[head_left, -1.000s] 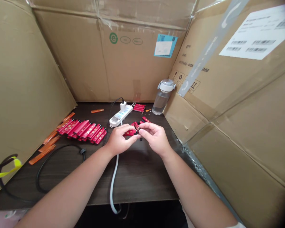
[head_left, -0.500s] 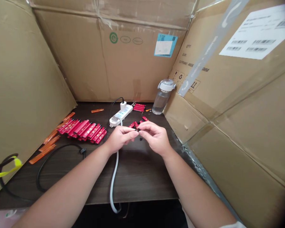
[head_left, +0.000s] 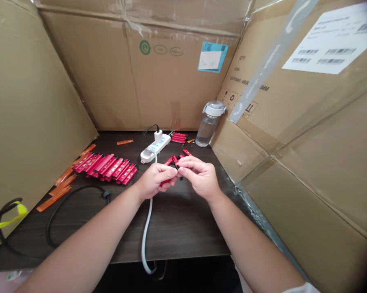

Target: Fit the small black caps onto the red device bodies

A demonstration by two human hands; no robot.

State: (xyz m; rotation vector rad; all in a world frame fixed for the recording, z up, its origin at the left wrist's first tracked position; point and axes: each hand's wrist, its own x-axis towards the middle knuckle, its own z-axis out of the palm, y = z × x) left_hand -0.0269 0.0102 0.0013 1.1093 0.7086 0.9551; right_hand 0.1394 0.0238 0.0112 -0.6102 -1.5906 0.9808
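Observation:
My left hand point(head_left: 156, 182) and my right hand point(head_left: 200, 177) meet over the dark tabletop point(head_left: 177, 228). My left fingers wrap a red slim case point(head_left: 165, 183), mostly hidden in the hand. The fingertips of my right hand pinch a small red-and-black piece point(head_left: 177, 163) against the end of that case. The exact join is hidden by my fingers. Just beyond the hands lie a few loose red cases point(head_left: 179, 158). A tight row of several gold-printed red cases point(head_left: 105, 169) lies left of my left hand.
A white power strip point(head_left: 155, 148) with a plugged-in charger and a white cable point(head_left: 145, 236) sits behind my hands. Further items are a clear water bottle point(head_left: 207, 124), a small red stack point(head_left: 179, 137), orange strips point(head_left: 62, 183), a black cable point(head_left: 76, 201), and cardboard walls point(head_left: 171, 73) around the table.
My left hand has closed further over the red case, which showed more plainly a second ago. Both hands have shifted only slightly, and the small piece stays pinched between them.

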